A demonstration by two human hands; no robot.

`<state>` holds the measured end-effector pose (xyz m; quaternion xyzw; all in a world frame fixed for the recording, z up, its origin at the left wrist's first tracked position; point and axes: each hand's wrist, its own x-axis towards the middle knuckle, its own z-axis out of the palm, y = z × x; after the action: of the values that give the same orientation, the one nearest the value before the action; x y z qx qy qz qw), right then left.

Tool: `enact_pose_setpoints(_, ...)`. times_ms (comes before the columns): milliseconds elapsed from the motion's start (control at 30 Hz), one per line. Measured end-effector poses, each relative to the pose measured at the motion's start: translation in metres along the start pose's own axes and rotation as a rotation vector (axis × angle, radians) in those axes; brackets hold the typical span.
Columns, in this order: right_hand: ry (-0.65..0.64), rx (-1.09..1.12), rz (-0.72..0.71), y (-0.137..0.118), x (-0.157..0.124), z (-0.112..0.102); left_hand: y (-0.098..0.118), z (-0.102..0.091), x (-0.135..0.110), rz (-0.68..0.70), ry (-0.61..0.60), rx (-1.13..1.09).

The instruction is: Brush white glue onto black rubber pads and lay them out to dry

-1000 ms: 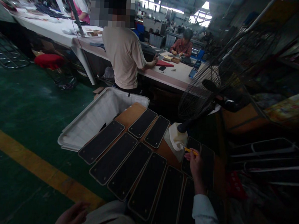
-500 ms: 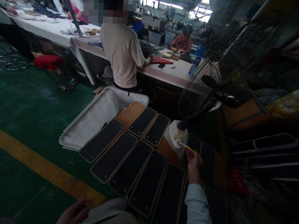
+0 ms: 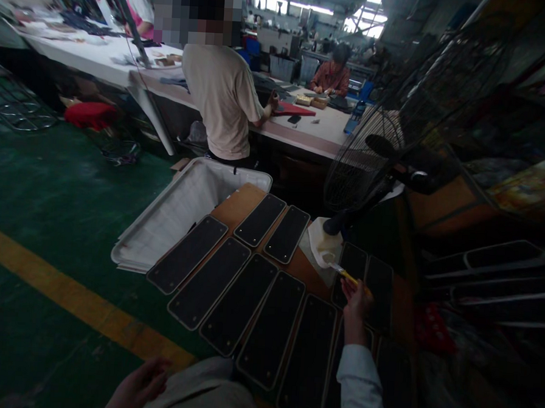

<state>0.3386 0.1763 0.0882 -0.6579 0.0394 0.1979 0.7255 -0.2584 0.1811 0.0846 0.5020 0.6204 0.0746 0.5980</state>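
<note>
My right hand (image 3: 356, 304) is closed round a thin yellow-handled brush (image 3: 347, 275). The brush tip reaches into a small whitish container (image 3: 322, 246) at the far side of a brown board (image 3: 242, 203). Several flat black rectangular panels (image 3: 231, 302) lie side by side on that board, in front of and beside my hand. My left hand (image 3: 137, 387) rests low by my knee at the bottom edge, fingers loosely apart, holding nothing.
A white tray-like bin (image 3: 181, 208) leans at the board's left. A black wire fan (image 3: 380, 155) stands at the right. A person in a beige shirt (image 3: 221, 98) works at a long white table (image 3: 304, 129); another person sits beyond it. A yellow line (image 3: 66, 297) crosses the green floor.
My right hand has drawn slightly back and lower while the brush tip has stayed at the whitish container. My left hand has barely moved.
</note>
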Motion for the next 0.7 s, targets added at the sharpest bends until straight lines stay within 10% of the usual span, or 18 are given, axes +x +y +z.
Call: enact_pose_setpoints(700,-0.045,-0.016,-0.137,-0.006,-0.008,-0.006,0.006,0.020,0.009,0.059,0.029,0.055)
